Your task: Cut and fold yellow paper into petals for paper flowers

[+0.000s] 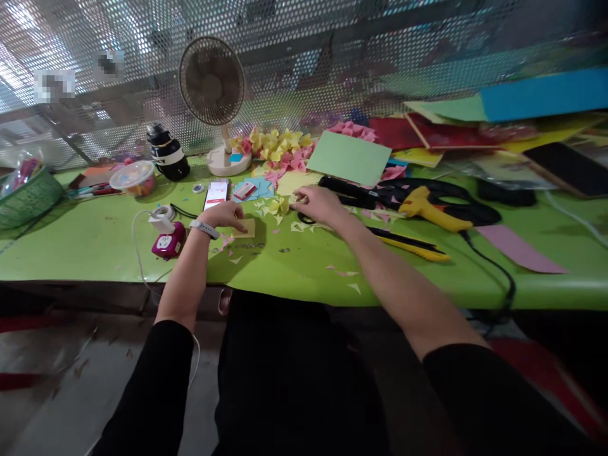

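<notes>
My left hand (222, 216), wrist in a white band, has its fingers bent down onto the edge of a small pale yellow paper square (245, 229) on the green table. The fingertips of my right hand (317, 202) are pinched at a pale yellow paper piece (293, 199), whose shape is partly hidden. Just left of them lies a folded yellow paper flower (278, 206) among cut scraps. The dark loop of a scissors handle (304, 218) shows under my right hand. Behind, a larger yellow sheet (291, 182) and blue paper pieces (259, 187) lie flat.
Folded yellow and pink flowers (278, 145) pile up behind. A fan (212, 82), bottle (168, 155), phone (217, 192) and pink power adapter (168, 242) stand or lie left. Rightward are a yellow glue gun (434, 212) with its cord, a yellow cutter (411, 246) and green card (350, 157).
</notes>
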`<state>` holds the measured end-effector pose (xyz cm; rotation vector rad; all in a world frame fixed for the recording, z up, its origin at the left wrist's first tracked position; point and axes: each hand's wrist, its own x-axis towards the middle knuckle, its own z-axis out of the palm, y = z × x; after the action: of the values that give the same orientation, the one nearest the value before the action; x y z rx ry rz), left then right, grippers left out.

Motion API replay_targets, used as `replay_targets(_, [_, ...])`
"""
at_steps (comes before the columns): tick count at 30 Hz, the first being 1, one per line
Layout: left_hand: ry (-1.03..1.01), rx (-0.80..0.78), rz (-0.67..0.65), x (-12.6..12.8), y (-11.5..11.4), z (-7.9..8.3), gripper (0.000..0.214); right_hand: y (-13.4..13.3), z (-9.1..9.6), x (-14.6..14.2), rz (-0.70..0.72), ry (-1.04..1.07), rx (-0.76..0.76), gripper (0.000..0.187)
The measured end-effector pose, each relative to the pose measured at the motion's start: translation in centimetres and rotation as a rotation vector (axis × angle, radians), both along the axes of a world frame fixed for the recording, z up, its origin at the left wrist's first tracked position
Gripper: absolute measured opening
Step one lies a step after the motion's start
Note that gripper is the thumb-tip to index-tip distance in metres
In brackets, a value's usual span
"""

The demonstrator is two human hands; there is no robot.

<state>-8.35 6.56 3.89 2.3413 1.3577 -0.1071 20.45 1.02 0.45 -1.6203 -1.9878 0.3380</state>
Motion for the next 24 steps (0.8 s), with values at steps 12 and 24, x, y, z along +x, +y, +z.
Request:
replay_targets(12, [-0.627,-0.333,0.095,1.4,-1.1,0.5,0.033,-3.6,4.7,6.4,-0.046,-0.231,-0.215,0.027])
replay_targets(24, [-1.134,-0.527,0.232,3.7,-1.8,-1.8,0.021,-0.6,3.5,1.5,0.016,-0.692,-0.408,0.025])
